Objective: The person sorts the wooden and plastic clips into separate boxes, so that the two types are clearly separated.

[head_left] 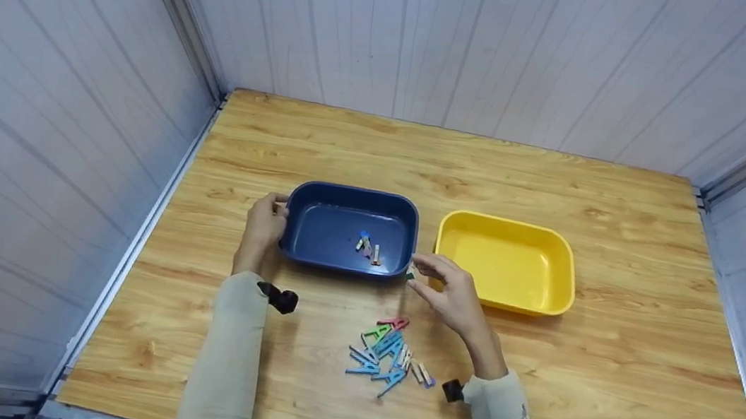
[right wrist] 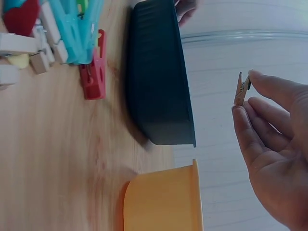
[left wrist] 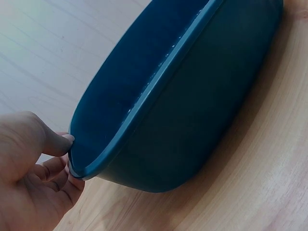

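Observation:
My left hand (head_left: 264,225) pinches the left rim of a dark blue tub (head_left: 320,231), thumb inside and fingers under the edge in the left wrist view. Inside the tub lie a few small wooden clothespins (head_left: 376,255). By the tub's right front corner, my right hand (head_left: 454,294) holds a small wooden clothespin (right wrist: 240,92) between thumb and fingertips, raised above the table. In front of the tub is a loose pile of clothespins, several of them blue plastic (head_left: 364,368), with a red one (right wrist: 93,79), a green one (head_left: 374,335) and some wooden ones.
A yellow tub (head_left: 508,269) stands to the right of the blue one, beside my right hand, and nothing shows inside it. Pale panel walls (head_left: 401,35) enclose the wooden table (head_left: 653,308) at the back and both sides.

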Action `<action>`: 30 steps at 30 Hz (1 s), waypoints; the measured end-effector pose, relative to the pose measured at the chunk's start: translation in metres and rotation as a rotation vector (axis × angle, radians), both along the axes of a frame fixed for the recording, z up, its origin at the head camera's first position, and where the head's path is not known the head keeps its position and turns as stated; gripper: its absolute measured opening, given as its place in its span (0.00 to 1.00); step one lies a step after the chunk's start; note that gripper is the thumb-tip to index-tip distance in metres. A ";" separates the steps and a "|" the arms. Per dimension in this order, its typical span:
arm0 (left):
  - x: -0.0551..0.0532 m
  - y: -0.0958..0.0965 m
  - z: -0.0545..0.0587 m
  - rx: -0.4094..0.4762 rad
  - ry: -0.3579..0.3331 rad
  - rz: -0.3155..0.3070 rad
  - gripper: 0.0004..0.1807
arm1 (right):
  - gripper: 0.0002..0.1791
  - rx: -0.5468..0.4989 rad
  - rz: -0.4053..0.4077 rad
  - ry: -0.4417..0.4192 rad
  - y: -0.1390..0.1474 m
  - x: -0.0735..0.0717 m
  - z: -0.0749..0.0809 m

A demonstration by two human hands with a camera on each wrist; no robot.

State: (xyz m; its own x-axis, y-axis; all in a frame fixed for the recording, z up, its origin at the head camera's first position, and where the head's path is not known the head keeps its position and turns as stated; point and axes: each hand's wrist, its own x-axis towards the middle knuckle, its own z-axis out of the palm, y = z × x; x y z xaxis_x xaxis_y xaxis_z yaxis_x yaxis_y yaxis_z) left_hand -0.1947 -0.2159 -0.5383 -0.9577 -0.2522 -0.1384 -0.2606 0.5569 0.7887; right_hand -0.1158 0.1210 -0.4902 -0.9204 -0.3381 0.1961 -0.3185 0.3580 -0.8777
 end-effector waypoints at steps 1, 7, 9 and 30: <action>0.000 0.000 0.000 -0.006 -0.001 -0.004 0.18 | 0.20 -0.001 -0.004 -0.006 -0.001 -0.002 0.000; -0.001 0.000 0.000 -0.018 0.002 -0.008 0.18 | 0.21 -0.036 -0.030 -0.020 -0.006 -0.014 -0.013; -0.001 0.000 0.000 -0.009 -0.001 -0.004 0.18 | 0.21 -0.053 -0.034 -0.018 -0.007 -0.019 -0.023; 0.000 0.000 0.001 -0.003 -0.010 -0.001 0.18 | 0.20 0.038 -0.007 -0.032 -0.032 -0.050 -0.046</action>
State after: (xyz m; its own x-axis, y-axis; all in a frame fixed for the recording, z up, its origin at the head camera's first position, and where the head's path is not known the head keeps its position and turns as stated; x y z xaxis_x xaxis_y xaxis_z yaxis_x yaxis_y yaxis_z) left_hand -0.1949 -0.2158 -0.5376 -0.9564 -0.2520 -0.1476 -0.2685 0.5596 0.7841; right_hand -0.1653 0.0889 -0.5367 -0.9285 -0.3379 0.1540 -0.2880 0.3935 -0.8731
